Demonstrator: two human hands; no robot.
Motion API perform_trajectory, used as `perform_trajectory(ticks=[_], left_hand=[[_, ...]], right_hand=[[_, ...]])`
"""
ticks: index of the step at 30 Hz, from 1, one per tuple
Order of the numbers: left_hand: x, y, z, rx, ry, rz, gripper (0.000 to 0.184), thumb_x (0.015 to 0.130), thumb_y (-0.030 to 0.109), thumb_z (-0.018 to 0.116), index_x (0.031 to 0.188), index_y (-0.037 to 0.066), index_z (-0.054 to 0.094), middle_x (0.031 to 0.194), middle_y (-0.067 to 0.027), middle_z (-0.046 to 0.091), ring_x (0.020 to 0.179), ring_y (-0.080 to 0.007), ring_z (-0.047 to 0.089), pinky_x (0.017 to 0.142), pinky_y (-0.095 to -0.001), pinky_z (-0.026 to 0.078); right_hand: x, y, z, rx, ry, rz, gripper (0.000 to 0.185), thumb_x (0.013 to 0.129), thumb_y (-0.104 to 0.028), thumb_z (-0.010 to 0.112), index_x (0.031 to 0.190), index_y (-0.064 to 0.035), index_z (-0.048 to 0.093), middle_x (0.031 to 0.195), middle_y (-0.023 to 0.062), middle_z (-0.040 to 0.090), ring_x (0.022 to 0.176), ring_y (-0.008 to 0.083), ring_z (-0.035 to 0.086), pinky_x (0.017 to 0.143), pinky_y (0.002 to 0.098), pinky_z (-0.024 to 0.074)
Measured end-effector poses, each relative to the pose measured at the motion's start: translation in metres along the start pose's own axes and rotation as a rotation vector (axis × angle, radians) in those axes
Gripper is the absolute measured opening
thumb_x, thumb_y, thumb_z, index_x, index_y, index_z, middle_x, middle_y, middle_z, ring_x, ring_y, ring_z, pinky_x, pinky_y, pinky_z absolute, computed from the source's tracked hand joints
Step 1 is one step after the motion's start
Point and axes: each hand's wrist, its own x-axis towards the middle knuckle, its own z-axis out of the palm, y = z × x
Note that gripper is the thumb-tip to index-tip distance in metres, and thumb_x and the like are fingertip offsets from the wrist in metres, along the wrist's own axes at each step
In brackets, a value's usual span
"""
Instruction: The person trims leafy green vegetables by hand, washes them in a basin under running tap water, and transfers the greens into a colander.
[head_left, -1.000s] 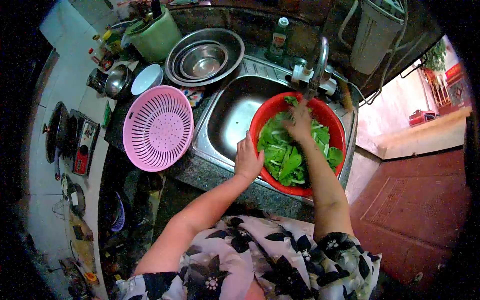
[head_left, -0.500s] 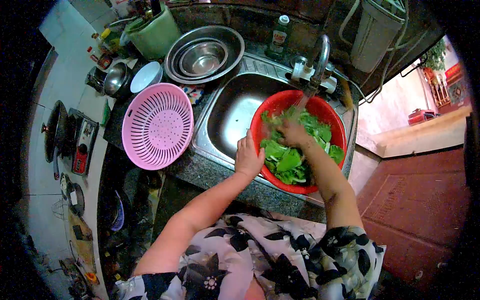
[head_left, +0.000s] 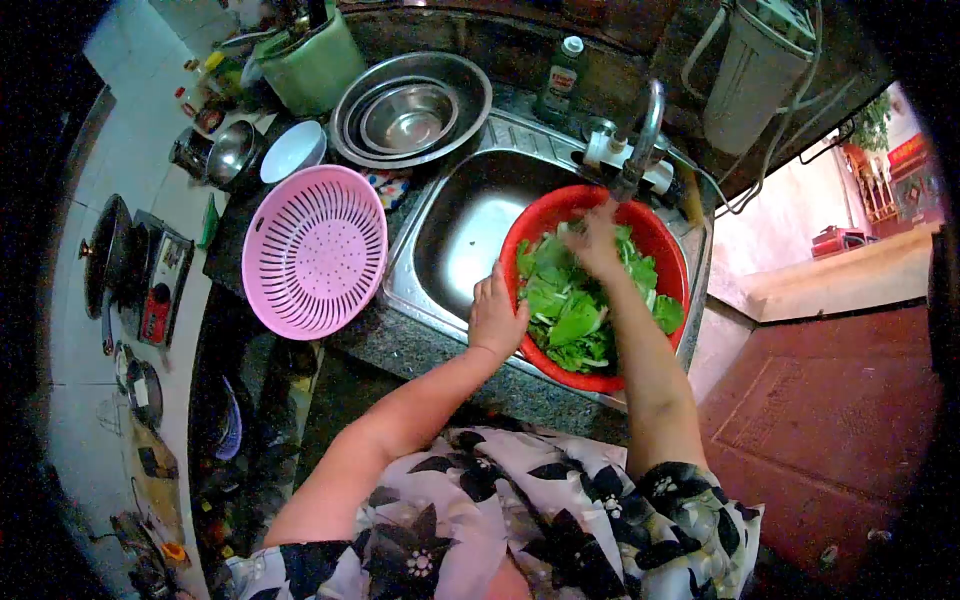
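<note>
A red basin [head_left: 512, 247] full of leafy greens [head_left: 577, 318] sits over the right part of the steel sink. My left hand [head_left: 495, 315] holds the basin's left rim, with its fingers along the outer side. Over the greens, toward the back of the basin, is my right hand [head_left: 597, 242]. Motion smears its fingers, so I cannot tell whether they hold any leaves. The curved faucet [head_left: 654, 115] stands right behind it, its spout end just above that hand.
Left of the sink [head_left: 448, 222] rests a pink colander [head_left: 318, 257]. Behind it are nested steel bowls [head_left: 405, 118], a white bowl [head_left: 293, 152] and a green container [head_left: 310, 72]. A dish soap bottle [head_left: 560, 82] stands behind the sink. A stove [head_left: 163, 290] is far left.
My right hand has risen from among the greens and moved back toward the faucet. The leaves have shifted in the basin. My left hand stays on the rim.
</note>
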Motion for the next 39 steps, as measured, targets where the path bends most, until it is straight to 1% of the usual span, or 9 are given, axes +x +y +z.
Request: perform_trajectory(ticks=[4, 8, 12, 16, 19, 24, 27, 29, 39], left_hand=[[0.000, -0.001, 0.000, -0.010, 0.004, 0.005, 0.075, 0.075, 0.020, 0.060, 0.133, -0.005, 0.019, 0.117, -0.0228, 0.044, 0.112, -0.0352, 0.038, 0.097, -0.0425, 0.033], [0.000, 0.001, -0.005, -0.010, 0.018, 0.041, 0.075, 0.075, 0.020, 0.060, 0.133, -0.005, 0.019, 0.117, -0.0228, 0.044, 0.110, -0.0356, 0.039, 0.096, -0.0426, 0.034], [-0.001, -0.003, 0.001, -0.004, 0.036, 0.038, 0.073, 0.076, 0.020, 0.059, 0.132, -0.006, 0.020, 0.115, -0.0227, 0.045, 0.110, -0.0358, 0.040, 0.095, -0.0425, 0.034], [-0.001, -0.003, -0.001, -0.027, 0.034, 0.053, 0.072, 0.076, 0.021, 0.059, 0.131, -0.007, 0.022, 0.114, -0.0227, 0.046, 0.109, -0.0359, 0.040, 0.096, -0.0426, 0.034], [-0.001, -0.002, -0.001, -0.012, 0.038, 0.050, 0.074, 0.075, 0.020, 0.060, 0.132, -0.007, 0.021, 0.116, -0.0228, 0.044, 0.109, -0.0359, 0.040, 0.097, -0.0424, 0.032], [-0.001, -0.001, 0.000, 0.026, 0.026, 0.051, 0.074, 0.075, 0.019, 0.060, 0.132, -0.007, 0.020, 0.116, -0.0228, 0.044, 0.110, -0.0352, 0.039, 0.096, -0.0421, 0.033], [-0.001, 0.001, -0.004, -0.005, 0.014, 0.042, 0.075, 0.074, 0.019, 0.060, 0.132, -0.007, 0.020, 0.116, -0.0227, 0.044, 0.109, -0.0352, 0.039, 0.096, -0.0422, 0.033], [0.000, 0.001, -0.003, -0.016, 0.016, 0.026, 0.075, 0.074, 0.019, 0.060, 0.132, -0.007, 0.020, 0.115, -0.0225, 0.045, 0.109, -0.0351, 0.040, 0.096, -0.0420, 0.033], [-0.002, -0.001, 0.001, 0.009, 0.054, 0.043, 0.076, 0.074, 0.019, 0.061, 0.132, -0.006, 0.020, 0.116, -0.0223, 0.045, 0.109, -0.0352, 0.040, 0.097, -0.0413, 0.032]], right_hand=[[-0.042, -0.095, -0.022, -0.519, -0.491, -0.095, 0.066, 0.066, -0.038, 0.070, 0.124, -0.0164, 0.047, 0.143, 0.0173, 0.017, 0.128, 0.0384, 0.024, 0.096, 0.0639, 0.0188], [-0.034, -0.058, -0.010, -0.337, 0.038, 0.108, 0.075, 0.062, -0.042, 0.073, 0.128, -0.0216, 0.044, 0.145, 0.0160, 0.011, 0.130, 0.0393, 0.020, 0.096, 0.0660, 0.0158], [-0.027, -0.060, -0.021, -0.255, -0.210, 0.366, 0.071, 0.066, -0.034, 0.072, 0.129, -0.0215, 0.042, 0.144, 0.0146, 0.016, 0.129, 0.0377, 0.023, 0.095, 0.0601, 0.0264], [-0.022, -0.009, -0.013, -0.271, -0.401, -0.030, 0.078, 0.065, -0.031, 0.072, 0.133, -0.0228, 0.035, 0.139, 0.0151, 0.025, 0.127, 0.0346, 0.028, 0.094, 0.0512, 0.0357], [-0.026, -0.033, -0.034, -0.380, -0.101, 0.286, 0.073, 0.066, -0.030, 0.072, 0.131, -0.0222, 0.039, 0.135, 0.0159, 0.034, 0.122, 0.0342, 0.035, 0.097, 0.0469, 0.0358], [-0.018, 0.025, -0.011, -0.366, -0.545, -0.165, 0.072, 0.068, -0.032, 0.070, 0.132, -0.0217, 0.037, 0.140, 0.0142, 0.026, 0.126, 0.0377, 0.026, 0.096, 0.0569, 0.0301], [-0.031, -0.021, -0.030, -0.369, -0.095, 0.202, 0.066, 0.068, -0.037, 0.068, 0.128, -0.0227, 0.044, 0.140, 0.0144, 0.027, 0.126, 0.0391, 0.026, 0.098, 0.0563, 0.0278], [-0.028, -0.016, -0.021, -0.384, -0.433, 0.085, 0.068, 0.068, -0.040, 0.067, 0.130, -0.0254, 0.041, 0.143, 0.0129, 0.020, 0.128, 0.0395, 0.022, 0.097, 0.0582, 0.0263], [-0.027, 0.007, -0.012, -0.389, -0.563, 0.070, 0.068, 0.067, -0.039, 0.068, 0.128, -0.0222, 0.044, 0.143, 0.0151, 0.021, 0.126, 0.0400, 0.026, 0.100, 0.0497, 0.0288]])
